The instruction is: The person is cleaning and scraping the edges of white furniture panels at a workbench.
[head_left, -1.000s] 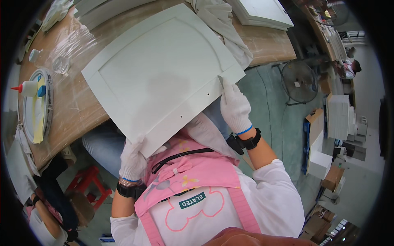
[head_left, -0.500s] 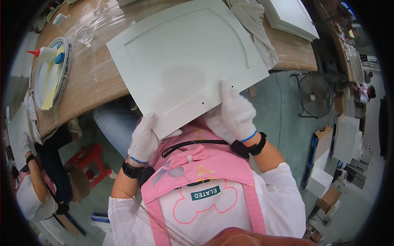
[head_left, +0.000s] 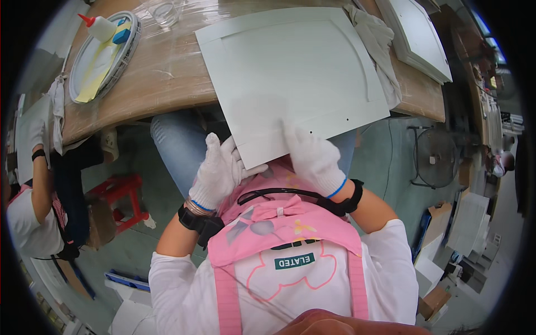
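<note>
A white door panel [head_left: 296, 67] with a curved raised border and two small dark holes lies across the table edge, its near side reaching over my lap. My left hand [head_left: 215, 170], in a white knit glove, is at the panel's near left corner with thumb up and fingers apart; its lower fingertips sit close under that corner. My right hand [head_left: 318, 162], gloved alike with a blue cuff edge, rests over the near edge. Its forward fingers are smeared by motion against the panel face, so their grip does not show.
On the wrapped table [head_left: 167, 84], a round lid [head_left: 131, 53] carries a white bottle with red tip [head_left: 101, 28] and a blue block [head_left: 121, 37]. A cloth [head_left: 379, 50] and stacked white panels [head_left: 419, 39] lie right. A floor fan [head_left: 432, 159], red stool [head_left: 117, 195] and co-worker [head_left: 39, 206] are nearby.
The panel has shifted right in view and lies lower at its far end. My left hand has let go of the panel's near left corner and its fingers have spread. My right hand has moved slightly down.
</note>
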### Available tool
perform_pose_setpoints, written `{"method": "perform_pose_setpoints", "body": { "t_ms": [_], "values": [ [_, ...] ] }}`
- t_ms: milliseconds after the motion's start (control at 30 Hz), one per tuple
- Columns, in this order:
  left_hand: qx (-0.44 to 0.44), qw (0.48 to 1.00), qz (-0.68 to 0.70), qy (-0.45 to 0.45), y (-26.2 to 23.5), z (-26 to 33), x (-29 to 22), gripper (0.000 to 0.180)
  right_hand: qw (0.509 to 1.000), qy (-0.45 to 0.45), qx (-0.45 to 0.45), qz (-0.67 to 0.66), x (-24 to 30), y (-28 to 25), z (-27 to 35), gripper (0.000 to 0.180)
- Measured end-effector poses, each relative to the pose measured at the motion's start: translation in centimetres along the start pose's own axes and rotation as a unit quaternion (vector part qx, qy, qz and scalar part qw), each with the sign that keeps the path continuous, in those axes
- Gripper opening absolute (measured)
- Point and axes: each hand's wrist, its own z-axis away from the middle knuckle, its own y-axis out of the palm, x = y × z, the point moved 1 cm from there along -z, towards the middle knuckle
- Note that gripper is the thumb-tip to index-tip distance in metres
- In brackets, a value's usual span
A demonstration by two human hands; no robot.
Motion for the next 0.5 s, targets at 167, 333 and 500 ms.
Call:
{"method": "perform_pose_setpoints", "body": {
  "t_ms": [167, 333, 500],
  "values": [
    [-0.003, 0.998, -0.069, 0.004, -1.0, 0.4, 0.8, 0.066, 0.970, -0.107, -0.020, -0.218, 0.6, -2.3, -2.4, 0.038],
    [0.004, 0.997, -0.077, 0.002, -0.5, 0.7, 1.8, 0.053, 0.820, 0.259, -0.025, -0.509, -8.4, -4.3, -1.2, 0.021],
    [0.026, 0.992, -0.120, 0.000, 0.4, -0.2, 1.0, 0.054, 0.753, 0.263, -0.167, -0.579, -15.0, -4.3, 1.1, 0.021]
  ]
}}
